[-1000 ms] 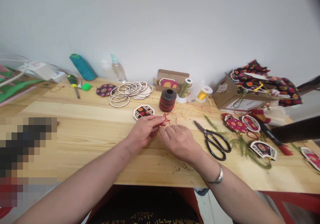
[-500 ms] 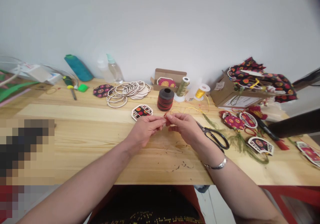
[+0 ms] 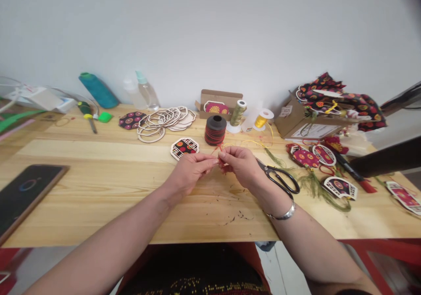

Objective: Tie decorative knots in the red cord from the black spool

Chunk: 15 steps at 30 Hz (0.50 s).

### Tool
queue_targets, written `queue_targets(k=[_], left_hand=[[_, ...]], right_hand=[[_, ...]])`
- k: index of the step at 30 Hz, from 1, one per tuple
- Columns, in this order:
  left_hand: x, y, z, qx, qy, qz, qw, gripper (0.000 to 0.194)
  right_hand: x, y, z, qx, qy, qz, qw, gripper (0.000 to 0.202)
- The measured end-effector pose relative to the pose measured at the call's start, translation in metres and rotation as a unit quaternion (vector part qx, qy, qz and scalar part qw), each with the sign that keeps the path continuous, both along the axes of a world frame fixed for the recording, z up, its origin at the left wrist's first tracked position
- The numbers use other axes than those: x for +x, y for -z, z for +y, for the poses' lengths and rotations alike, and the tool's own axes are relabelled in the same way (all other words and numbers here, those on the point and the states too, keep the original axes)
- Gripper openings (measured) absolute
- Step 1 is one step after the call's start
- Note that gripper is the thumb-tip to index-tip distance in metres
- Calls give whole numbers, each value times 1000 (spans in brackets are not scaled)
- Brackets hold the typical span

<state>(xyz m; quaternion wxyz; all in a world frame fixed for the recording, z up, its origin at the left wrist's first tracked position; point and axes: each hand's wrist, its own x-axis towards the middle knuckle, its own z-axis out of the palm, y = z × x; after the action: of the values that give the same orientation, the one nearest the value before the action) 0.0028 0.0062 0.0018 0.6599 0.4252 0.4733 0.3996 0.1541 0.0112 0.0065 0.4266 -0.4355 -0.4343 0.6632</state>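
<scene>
My left hand and my right hand meet over the middle of the table, thumbs and fingertips pinched together. Both grip a thin red cord, a loop of which pokes up above the fingertips; the rest is mostly hidden by the fingers. Just behind stands a black spool wound with red cord. An octagonal ornament with dark floral cloth and a pale cut-out frame lies beyond my left hand. Black-handled scissors rest beside my right wrist, partly covered by it.
Pale cut-out frames lie in a pile at the back. Green and yellow thread spools stand near the wall. A cardboard box holds patterned cloth; tasselled ornaments lie before it. A phone lies at left.
A loop of red cord now shows higher above my fingertips. My hands stay pinched together in nearly the same place. The view has shifted slightly, and the phone now shows clearly.
</scene>
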Motion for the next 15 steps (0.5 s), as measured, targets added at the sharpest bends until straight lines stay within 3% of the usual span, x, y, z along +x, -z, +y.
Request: queue_targets(k=[5,9,15], left_hand=[[-1,2,2,4,-17,-28,999,18],[-2,2,3,-13,-41,-40,998,18],[-1,2,4,-31,-50,-50,997,19]], right_hand=[[3,-3,0,-33,-54,-47,997,34],[6,-7,1,16,-75,-126,989,29],[11,-6,3,58,-76,-167,981,23]])
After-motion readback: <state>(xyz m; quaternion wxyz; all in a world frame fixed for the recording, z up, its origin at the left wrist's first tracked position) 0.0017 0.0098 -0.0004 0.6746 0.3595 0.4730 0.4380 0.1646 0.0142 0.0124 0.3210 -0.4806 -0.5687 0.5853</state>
